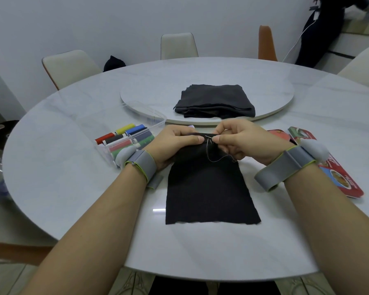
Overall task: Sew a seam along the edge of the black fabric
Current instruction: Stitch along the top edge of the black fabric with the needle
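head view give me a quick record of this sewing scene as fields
work piece: black fabric, lying on the table, far edge lifted
left hand: grips the far edge
right hand: pinches the needle at that edge
thread: pale, loops below the needle
left of hands: clear box of thread spools
behind: folded dark cloth on the turntable

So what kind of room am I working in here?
Probably a home dining room: a round white table with a turntable at its centre, and dining chairs set around it. The box of thread spools looks brought in for the job.
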{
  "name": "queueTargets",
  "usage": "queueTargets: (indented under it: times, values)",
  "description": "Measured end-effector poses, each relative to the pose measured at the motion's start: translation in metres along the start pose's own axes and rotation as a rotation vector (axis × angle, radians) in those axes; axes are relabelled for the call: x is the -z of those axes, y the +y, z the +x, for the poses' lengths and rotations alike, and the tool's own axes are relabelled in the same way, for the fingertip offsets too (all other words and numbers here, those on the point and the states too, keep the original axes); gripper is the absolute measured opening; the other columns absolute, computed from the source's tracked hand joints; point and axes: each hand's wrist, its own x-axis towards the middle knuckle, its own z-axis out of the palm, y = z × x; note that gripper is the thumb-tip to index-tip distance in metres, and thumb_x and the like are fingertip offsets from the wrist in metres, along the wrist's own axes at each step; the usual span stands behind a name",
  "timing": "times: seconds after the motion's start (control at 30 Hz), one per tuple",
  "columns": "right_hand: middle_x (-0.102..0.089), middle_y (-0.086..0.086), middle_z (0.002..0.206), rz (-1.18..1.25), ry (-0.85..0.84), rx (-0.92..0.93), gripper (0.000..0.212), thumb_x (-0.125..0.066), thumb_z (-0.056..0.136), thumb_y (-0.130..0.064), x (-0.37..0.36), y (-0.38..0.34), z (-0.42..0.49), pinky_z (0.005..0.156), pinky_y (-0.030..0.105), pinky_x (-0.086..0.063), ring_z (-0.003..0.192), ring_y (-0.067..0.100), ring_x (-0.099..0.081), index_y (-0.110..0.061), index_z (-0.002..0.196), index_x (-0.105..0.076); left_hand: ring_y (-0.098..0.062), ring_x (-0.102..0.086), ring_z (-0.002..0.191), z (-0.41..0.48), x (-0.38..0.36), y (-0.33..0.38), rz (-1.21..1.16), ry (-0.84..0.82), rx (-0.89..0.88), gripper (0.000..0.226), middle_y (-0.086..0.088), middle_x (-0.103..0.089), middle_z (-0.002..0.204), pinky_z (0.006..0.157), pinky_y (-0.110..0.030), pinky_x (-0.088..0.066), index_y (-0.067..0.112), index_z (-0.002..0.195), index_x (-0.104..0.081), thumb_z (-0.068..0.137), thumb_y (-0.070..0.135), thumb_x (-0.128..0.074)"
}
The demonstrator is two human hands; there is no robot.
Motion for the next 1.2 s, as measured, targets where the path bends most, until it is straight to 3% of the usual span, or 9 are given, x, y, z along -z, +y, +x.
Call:
queueTargets:
  times: [0.1, 0.2, 0.47, 0.63, 0.83, 1.0, 1.2]
  values:
    - [-0.052, 0.004, 0.057, -0.002, 0.006, 0.005, 0.007, -0.056, 0.099, -0.008, 0.0031, 0.0005, 0.0003, 0.038, 0.018, -0.025, 0.04, 0.009, -0.032, -0.007, 0.092, -0.056, 0.005, -0.062, 0.077, 0.0016, 0.0003, -0.0019, -0.02, -0.001, 0.015, 0.024, 0.004, -0.059, 0.093, 0.076, -0.014, -0.05, -0.013, 0.109, -0.067, 0.09, 0.001, -0.064]
    - [-0.052, 0.002, 0.056, -0.018, -0.014, 0.0, 0.004, -0.057, 0.098, -0.009, 0.0036, 0.0002, 0.0005, 0.037, 0.018, -0.024, 0.042, 0.011, -0.03, -0.006, 0.097, -0.06, 0.005, -0.062, 0.078, 0.0023, 0.001, -0.002, -0.008, 0.005, 0.004, 0.021, 0.009, -0.06, 0.09, 0.077, -0.013, -0.05, -0.008, 0.107, -0.07, 0.09, 0.002, -0.064]
    - [-0.051, 0.002, 0.055, -0.079, -0.056, -0.044, 0.003, -0.058, 0.098, -0.011, 0.0004, -0.0021, -0.0013, 0.038, 0.019, -0.022, 0.043, 0.013, -0.032, -0.009, 0.097, -0.06, -0.002, -0.056, 0.085, -0.0001, 0.0002, -0.0007, 0.035, 0.016, -0.036, 0.024, -0.005, -0.054, 0.102, 0.079, -0.018, -0.047, -0.014, 0.107, -0.066, 0.089, 0.002, -0.065]
    - [-0.05, 0.002, 0.055, -0.127, -0.046, -0.045, 0.006, -0.057, 0.097, -0.01, -0.0008, -0.0039, -0.0028, 0.039, 0.02, -0.022, 0.044, 0.014, -0.033, -0.011, 0.092, -0.059, -0.008, -0.056, 0.094, 0.0008, 0.0, -0.0017, 0.039, 0.015, -0.045, 0.025, -0.006, -0.055, 0.099, 0.081, -0.02, -0.046, -0.015, 0.107, -0.066, 0.089, 0.003, -0.066]
    - [-0.049, 0.006, 0.057, -0.164, -0.028, -0.023, 0.008, -0.057, 0.097, -0.008, -0.004, -0.0062, -0.0047, 0.036, 0.017, -0.027, 0.04, 0.011, -0.035, -0.008, 0.089, -0.058, 0.007, -0.059, 0.085, 0.0021, 0.0007, -0.0039, 0.057, 0.011, -0.061, 0.022, -0.007, -0.059, 0.1, 0.081, -0.016, -0.048, -0.01, 0.106, -0.069, 0.089, 0.003, -0.066]
    - [-0.049, 0.004, 0.056, -0.195, -0.024, -0.009, 0.01, -0.056, 0.097, -0.006, -0.0044, -0.0074, -0.005, 0.035, 0.014, -0.028, 0.036, 0.006, -0.037, -0.009, 0.088, -0.058, -0.017, -0.052, 0.101, 0.0014, 0.0009, -0.0026, 0.045, 0.003, -0.066, 0.024, -0.01, -0.052, 0.106, 0.087, -0.031, -0.042, -0.015, 0.106, -0.066, 0.089, 0.003, -0.066]
    - [-0.051, -0.001, 0.052, -0.237, -0.024, 0.008, 0.013, -0.057, 0.097, -0.006, -0.004, -0.0052, -0.0036, 0.039, 0.014, -0.032, 0.04, 0.007, -0.04, -0.011, 0.085, -0.058, -0.02, -0.05, 0.102, -0.0003, 0.0008, -0.0027, 0.028, -0.002, -0.073, 0.035, -0.009, -0.05, 0.104, 0.087, -0.035, -0.04, -0.016, 0.105, -0.065, 0.083, 0.011, -0.072]
